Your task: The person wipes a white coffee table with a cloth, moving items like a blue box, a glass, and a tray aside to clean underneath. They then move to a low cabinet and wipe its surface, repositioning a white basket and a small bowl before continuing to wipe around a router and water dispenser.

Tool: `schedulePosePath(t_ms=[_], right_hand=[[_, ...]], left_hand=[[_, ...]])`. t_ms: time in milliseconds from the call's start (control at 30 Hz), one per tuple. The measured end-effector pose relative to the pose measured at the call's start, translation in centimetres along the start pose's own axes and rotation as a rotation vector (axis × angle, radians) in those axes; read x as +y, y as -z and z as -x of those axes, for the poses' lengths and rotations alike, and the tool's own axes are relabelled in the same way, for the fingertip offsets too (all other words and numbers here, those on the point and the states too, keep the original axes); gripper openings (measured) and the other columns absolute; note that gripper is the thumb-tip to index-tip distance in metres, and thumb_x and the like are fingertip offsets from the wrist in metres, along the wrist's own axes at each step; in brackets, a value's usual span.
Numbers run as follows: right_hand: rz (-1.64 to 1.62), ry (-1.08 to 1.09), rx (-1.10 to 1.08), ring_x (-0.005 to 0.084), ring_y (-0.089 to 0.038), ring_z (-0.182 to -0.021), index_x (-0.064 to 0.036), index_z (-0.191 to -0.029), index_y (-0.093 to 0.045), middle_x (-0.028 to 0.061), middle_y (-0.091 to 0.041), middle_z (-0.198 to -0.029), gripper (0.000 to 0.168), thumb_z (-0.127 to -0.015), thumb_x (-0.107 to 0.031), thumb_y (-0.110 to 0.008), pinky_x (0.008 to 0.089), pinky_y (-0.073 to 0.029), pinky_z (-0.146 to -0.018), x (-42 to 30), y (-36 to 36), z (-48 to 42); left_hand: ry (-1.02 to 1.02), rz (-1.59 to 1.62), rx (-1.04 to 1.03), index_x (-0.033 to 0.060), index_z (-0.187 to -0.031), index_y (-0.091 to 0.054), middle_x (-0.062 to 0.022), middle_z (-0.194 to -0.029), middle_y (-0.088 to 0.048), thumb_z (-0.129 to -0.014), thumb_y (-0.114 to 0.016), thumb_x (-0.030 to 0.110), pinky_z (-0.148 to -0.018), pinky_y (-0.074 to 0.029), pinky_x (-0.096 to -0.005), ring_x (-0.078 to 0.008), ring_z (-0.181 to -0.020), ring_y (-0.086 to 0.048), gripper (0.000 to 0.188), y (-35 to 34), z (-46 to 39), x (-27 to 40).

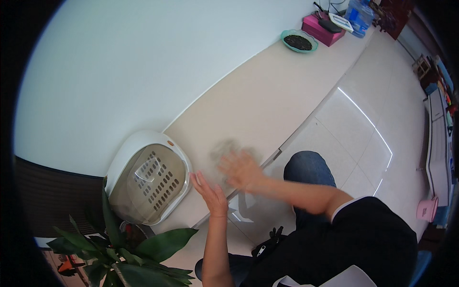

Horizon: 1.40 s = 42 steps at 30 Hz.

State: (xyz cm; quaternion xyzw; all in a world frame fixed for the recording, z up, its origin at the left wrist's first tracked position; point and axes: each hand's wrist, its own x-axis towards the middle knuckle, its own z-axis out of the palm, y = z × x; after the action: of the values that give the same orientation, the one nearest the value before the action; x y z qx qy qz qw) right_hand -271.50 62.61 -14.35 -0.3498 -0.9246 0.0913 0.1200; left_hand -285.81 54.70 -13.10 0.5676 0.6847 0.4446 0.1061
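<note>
My left hand [211, 196] is raised beside a white pet carrier or litter box [123, 161] with a slotted, tinted see-through front. Its fingers are extended, holding nothing, with the tips close to the box's rim; whether they touch it is unclear. To its right, my right hand [242, 170] is blurred by motion above the long pale ledge [265, 100]. Its fingers look spread, and no object shows in them. A smeared grey-green patch [229, 147] lies just beyond those fingers, too blurred to tell whether it is a shadow or a thing.
A leafy green plant [161, 245] stands at the lower left. Along the ledge's far end are a scalloped bowl [312, 37] of dark bits, a pink box [319, 30] with devices on top, and a blue water jug [358, 18]. A pink bin [426, 210] is at far right.
</note>
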Motion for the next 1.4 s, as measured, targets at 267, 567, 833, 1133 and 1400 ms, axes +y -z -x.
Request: schedulePosePath(t_ms=[267,567,833,1133,1400], right_hand=[[-0.089,0.213,-0.052,0.0242,-0.029,-0.137,-0.022,-0.136,-0.045,0.0039,-0.038,-0.145,0.051,-0.088,-0.037,-0.05,0.0511,-0.02,-0.109,0.5,-1.5,1.2],[0.299,-0.457,0.026,0.0307,-0.023,-0.139,-0.023,-0.146,-0.027,0.0074,-0.027,-0.151,0.052,-0.097,-0.039,-0.035,0.0574,-0.02,-0.108,20.8,5.7,1.7],[0.067,0.079,0.04,0.0272,-0.025,-0.139,-0.023,-0.139,-0.041,0.0053,-0.03,-0.15,0.058,-0.086,-0.04,-0.054,0.0539,-0.018,-0.11,-0.8,-1.2,-0.2],[0.067,-0.106,-0.304,0.0309,-0.017,-0.141,-0.035,-0.144,-0.029,0.0066,-0.017,-0.154,0.071,-0.083,-0.046,-0.061,0.0582,-0.018,-0.107,15.9,4.9,-1.4],[0.086,0.176,-0.348,0.0376,-0.008,-0.142,-0.036,-0.146,-0.021,0.0092,-0.01,-0.155,0.084,-0.077,-0.054,-0.064,0.059,-0.011,-0.11,6.8,2.2,-3.1]], left_hand=[[-0.034,-0.083,0.015,-0.0046,-0.141,-0.025,-0.0293,-0.148,-0.011,-0.093,-0.039,0.026,-0.111,-0.016,-0.052,-0.0445,-0.136,-0.016,0.059,0.5,-0.4,0.8],[-0.189,-0.501,-0.132,-0.0033,-0.14,-0.03,-0.026,-0.145,-0.023,-0.089,-0.048,0.024,-0.111,-0.017,-0.0541,-0.0423,-0.135,-0.022,0.06,2.4,1.6,-2.8],[-0.213,-0.456,-0.084,-0.0034,-0.139,-0.032,-0.025,-0.144,-0.027,-0.089,-0.048,0.03,-0.111,-0.018,-0.0541,-0.0417,-0.134,-0.026,0.062,2.5,1.6,-2.4],[-0.168,-0.517,-0.082,-0.0019,-0.138,-0.034,-0.0237,-0.144,-0.027,-0.087,-0.051,0.027,-0.111,-0.017,-0.0528,-0.0391,-0.134,-0.026,0.061,2.6,1.8,-2.7],[-0.171,-0.548,-0.082,-0.0003,-0.139,-0.033,-0.0221,-0.145,-0.026,-0.087,-0.052,0.027,-0.111,-0.017,-0.0528,-0.0381,-0.135,-0.024,0.062,1.9,1.8,-2.6]])
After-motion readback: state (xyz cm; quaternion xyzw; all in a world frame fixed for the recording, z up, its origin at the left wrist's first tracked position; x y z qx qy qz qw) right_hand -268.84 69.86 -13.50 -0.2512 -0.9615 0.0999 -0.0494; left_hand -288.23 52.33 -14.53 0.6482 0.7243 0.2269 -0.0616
